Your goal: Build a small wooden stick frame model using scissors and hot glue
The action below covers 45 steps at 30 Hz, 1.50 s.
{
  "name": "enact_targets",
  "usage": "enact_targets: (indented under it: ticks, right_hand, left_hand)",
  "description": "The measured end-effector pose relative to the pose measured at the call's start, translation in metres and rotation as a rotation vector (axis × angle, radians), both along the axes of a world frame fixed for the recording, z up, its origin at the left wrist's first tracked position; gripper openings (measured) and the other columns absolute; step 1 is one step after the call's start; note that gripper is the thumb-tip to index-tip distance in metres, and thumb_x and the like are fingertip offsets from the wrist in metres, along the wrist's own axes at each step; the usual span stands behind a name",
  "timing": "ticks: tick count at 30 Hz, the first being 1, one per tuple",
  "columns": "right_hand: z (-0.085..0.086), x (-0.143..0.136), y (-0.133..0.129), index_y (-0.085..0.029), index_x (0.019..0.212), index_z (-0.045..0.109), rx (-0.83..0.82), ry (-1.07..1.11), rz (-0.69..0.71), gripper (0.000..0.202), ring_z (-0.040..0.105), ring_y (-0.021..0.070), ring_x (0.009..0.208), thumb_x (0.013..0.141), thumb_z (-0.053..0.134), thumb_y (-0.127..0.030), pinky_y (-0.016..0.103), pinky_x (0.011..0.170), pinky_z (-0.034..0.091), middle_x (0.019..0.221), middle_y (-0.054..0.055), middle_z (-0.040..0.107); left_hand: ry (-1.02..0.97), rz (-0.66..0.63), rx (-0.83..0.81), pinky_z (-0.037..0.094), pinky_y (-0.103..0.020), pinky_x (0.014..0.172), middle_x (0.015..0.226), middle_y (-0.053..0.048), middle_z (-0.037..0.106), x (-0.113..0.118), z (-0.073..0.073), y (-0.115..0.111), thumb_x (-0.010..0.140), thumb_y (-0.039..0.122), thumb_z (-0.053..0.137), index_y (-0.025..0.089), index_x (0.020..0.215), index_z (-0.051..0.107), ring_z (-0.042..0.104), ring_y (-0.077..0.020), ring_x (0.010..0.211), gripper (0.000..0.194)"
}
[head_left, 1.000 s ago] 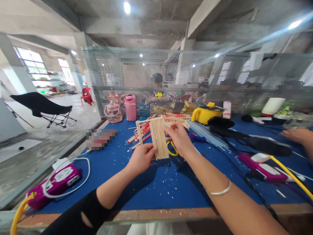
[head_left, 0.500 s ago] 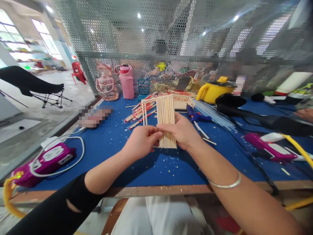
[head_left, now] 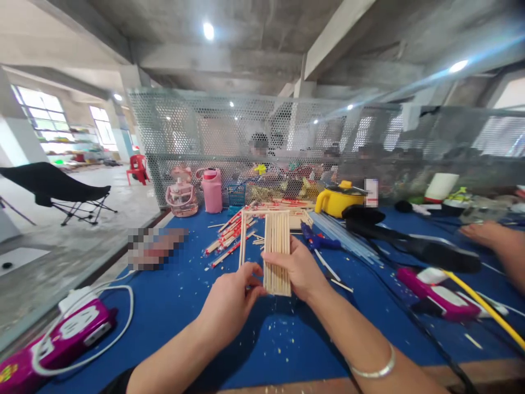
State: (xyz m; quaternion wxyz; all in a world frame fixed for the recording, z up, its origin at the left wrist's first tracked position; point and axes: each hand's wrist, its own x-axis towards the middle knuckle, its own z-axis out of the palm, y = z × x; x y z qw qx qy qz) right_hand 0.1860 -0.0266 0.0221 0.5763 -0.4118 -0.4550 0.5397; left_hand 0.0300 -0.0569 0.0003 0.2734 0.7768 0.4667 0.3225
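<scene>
I have the right hand [head_left: 303,268] gripping the frame [head_left: 278,235], thumb across its sticks; the left hand [head_left: 233,298] pinches its lower edge; it is upright over the counter [head_left: 180,317], before the red packs [head_left: 232,232]; the glue gun [head_left: 322,239] lies beyond, rightward.

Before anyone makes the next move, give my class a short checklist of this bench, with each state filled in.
1. Stick panel supported: ok, the right hand grips it, thumb across its front.
2. Left hand gripping the open frame: cannot tell, its fingertips hide the lower corner.
3. Glue gun apart from both hands: ok, it lies on the blue table.
4. Glue gun cool: cannot tell, nothing visible shows its heat.
5. Table free of loose pieces: not ok, a short stick lies near the right forearm.
</scene>
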Motion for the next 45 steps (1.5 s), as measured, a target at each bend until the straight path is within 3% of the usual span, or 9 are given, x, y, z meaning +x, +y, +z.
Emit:
enact_targets:
  ticks: [8,15,20,25,34,38,42,45]
  right_hand:
    - [-0.002,-0.004,-0.002,-0.022,0.085,0.059,-0.003,-0.010,-0.060,0.038,0.058,0.0139,0.056,0.051,0.077,-0.017,0.028,0.056,0.046,0.065,-0.006,0.065]
    - [-0.001,-0.005,-0.003,-0.022,0.084,0.057,0.006,-0.046,-0.086,0.037,0.056,0.0134,0.053,0.052,0.075,-0.017,0.028,0.055,0.045,0.062,-0.007,0.063]
    - [-0.002,-0.006,-0.004,-0.022,0.085,0.058,0.033,-0.045,-0.078,0.038,0.057,0.0135,0.058,0.052,0.074,-0.014,0.027,0.056,0.045,0.066,-0.006,0.063]
    - [-0.001,-0.007,-0.005,-0.022,0.085,0.057,0.027,-0.008,-0.097,0.038,0.056,0.0129,0.057,0.052,0.075,-0.016,0.026,0.056,0.044,0.065,-0.007,0.063]
    - [0.000,-0.007,-0.006,-0.021,0.087,0.058,0.029,-0.010,-0.110,0.040,0.056,0.0131,0.056,0.051,0.075,-0.017,0.027,0.055,0.043,0.066,-0.005,0.064]
    - [-0.002,-0.009,-0.006,-0.021,0.087,0.060,0.013,-0.024,-0.099,0.039,0.058,0.0143,0.058,0.051,0.075,-0.016,0.028,0.056,0.045,0.067,-0.004,0.066]
    - [-0.005,-0.014,-0.006,-0.021,0.092,0.060,0.019,-0.036,-0.046,0.044,0.060,0.0153,0.062,0.051,0.076,-0.015,0.029,0.059,0.048,0.074,-0.003,0.068]
    - [-0.006,-0.016,-0.006,-0.022,0.093,0.061,0.036,-0.045,-0.025,0.044,0.061,0.0142,0.062,0.052,0.074,-0.012,0.028,0.059,0.048,0.077,-0.003,0.069]
  left_hand:
    - [-0.128,-0.025,-0.044,0.044,-0.027,0.069,0.085,-0.002,0.072,0.002,-0.003,0.001,0.080,0.022,0.055,0.023,0.089,0.056,0.066,-0.0186,0.077,0.009]
    - [-0.219,-0.037,-0.155,0.040,-0.024,0.063,0.077,0.000,0.065,0.005,0.001,-0.001,0.076,0.022,0.057,0.019,0.084,0.057,0.058,-0.0142,0.069,0.008]
    - [-0.226,-0.080,-0.149,0.037,-0.024,0.057,0.068,0.002,0.060,0.004,-0.001,0.000,0.080,0.025,0.053,0.019,0.081,0.056,0.051,-0.0122,0.061,0.007]
    - [-0.306,-0.073,-0.210,0.037,-0.024,0.056,0.072,0.002,0.064,0.004,-0.003,0.001,0.080,0.026,0.056,0.020,0.095,0.051,0.049,-0.0111,0.058,0.017]
    - [-0.314,-0.074,-0.212,0.036,-0.023,0.054,0.070,0.001,0.065,0.004,-0.004,0.000,0.079,0.027,0.056,0.018,0.096,0.053,0.050,-0.0111,0.057,0.019]
    - [-0.252,-0.008,-0.162,0.033,-0.022,0.047,0.066,0.001,0.064,-0.006,0.012,0.004,0.081,0.033,0.054,0.018,0.086,0.061,0.047,-0.0093,0.047,0.018]
    - [-0.343,0.189,-0.061,0.038,-0.022,0.045,0.073,-0.003,0.070,-0.013,0.039,0.020,0.081,0.041,0.054,0.017,0.082,0.065,0.053,-0.0090,0.043,0.027]
    - [-0.305,0.176,-0.064,0.041,-0.023,0.047,0.065,-0.004,0.069,-0.009,0.050,0.031,0.076,0.041,0.060,0.016,0.079,0.068,0.058,-0.0116,0.046,0.026]
